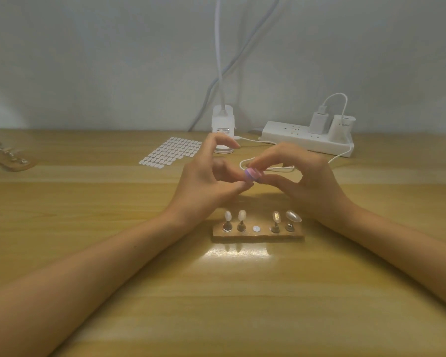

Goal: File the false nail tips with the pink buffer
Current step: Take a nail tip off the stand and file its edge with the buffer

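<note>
A wooden holder [258,236] lies in front of me with several clear nail tips [242,215] standing on small metal stands; its middle spot shows only a bare round magnet [256,229]. Just beyond it, my right hand [307,176] pinches the small pink buffer [252,174] between thumb and fingers. My left hand [209,179] meets it from the left, thumb and a fingertip closed on something small right under the buffer. That item is hidden by the fingers, so I cannot tell what it is.
A sheet of white adhesive tabs [171,152] lies behind my left hand. A white lamp base [223,127], a power strip [307,137] with plugs and a looped white cable [268,168] sit at the back. Another wooden holder [9,157] lies far left.
</note>
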`<state>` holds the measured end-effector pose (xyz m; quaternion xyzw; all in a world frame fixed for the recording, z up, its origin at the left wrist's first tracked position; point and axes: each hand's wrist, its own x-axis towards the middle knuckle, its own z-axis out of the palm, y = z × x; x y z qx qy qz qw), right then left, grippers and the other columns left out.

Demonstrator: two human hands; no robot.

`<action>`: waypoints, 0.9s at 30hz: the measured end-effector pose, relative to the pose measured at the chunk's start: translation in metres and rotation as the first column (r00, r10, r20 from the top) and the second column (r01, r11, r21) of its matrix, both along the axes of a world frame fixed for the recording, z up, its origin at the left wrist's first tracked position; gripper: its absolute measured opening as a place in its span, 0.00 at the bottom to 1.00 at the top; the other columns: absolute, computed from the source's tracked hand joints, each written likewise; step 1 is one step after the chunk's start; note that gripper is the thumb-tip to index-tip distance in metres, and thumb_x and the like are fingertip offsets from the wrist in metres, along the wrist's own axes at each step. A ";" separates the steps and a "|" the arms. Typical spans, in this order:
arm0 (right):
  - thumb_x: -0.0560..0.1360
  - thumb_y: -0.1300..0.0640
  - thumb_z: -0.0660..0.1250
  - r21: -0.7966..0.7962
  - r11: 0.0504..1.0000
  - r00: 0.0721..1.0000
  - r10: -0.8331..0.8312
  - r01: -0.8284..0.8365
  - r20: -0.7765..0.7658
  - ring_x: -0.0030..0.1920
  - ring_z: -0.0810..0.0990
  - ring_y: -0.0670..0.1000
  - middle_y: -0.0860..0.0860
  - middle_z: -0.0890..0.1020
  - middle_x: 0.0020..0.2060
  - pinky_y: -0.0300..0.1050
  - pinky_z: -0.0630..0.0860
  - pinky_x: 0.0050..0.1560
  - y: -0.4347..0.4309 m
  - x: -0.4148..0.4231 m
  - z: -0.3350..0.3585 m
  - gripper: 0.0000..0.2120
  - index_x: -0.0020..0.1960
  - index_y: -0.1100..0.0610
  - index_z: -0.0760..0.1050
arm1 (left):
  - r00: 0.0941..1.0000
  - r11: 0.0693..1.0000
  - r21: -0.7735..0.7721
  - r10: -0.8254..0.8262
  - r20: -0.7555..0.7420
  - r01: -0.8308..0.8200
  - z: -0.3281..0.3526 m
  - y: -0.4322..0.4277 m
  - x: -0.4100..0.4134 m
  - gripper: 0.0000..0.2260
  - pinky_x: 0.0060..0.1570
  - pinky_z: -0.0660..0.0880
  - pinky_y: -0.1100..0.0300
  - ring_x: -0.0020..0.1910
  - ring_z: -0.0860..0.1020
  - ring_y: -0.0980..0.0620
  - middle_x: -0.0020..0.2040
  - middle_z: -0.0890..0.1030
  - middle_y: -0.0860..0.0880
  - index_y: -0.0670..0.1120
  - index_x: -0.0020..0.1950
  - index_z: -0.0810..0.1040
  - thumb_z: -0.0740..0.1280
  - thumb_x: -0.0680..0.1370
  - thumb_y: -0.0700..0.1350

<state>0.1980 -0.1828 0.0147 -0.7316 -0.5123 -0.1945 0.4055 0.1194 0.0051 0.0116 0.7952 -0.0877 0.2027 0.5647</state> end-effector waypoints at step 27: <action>0.77 0.61 0.73 -0.003 1.000 0.990 -0.018 0.018 0.140 0.46 0.82 0.52 0.53 0.84 0.44 0.53 0.77 0.49 -0.007 0.002 0.003 0.04 0.50 0.61 0.83 | 0.999 0.998 0.045 0.040 0.020 -0.041 0.005 -0.004 -0.007 0.21 0.43 0.79 0.65 0.41 0.86 0.55 0.36 0.86 0.50 0.44 0.58 0.72 0.77 0.71 0.34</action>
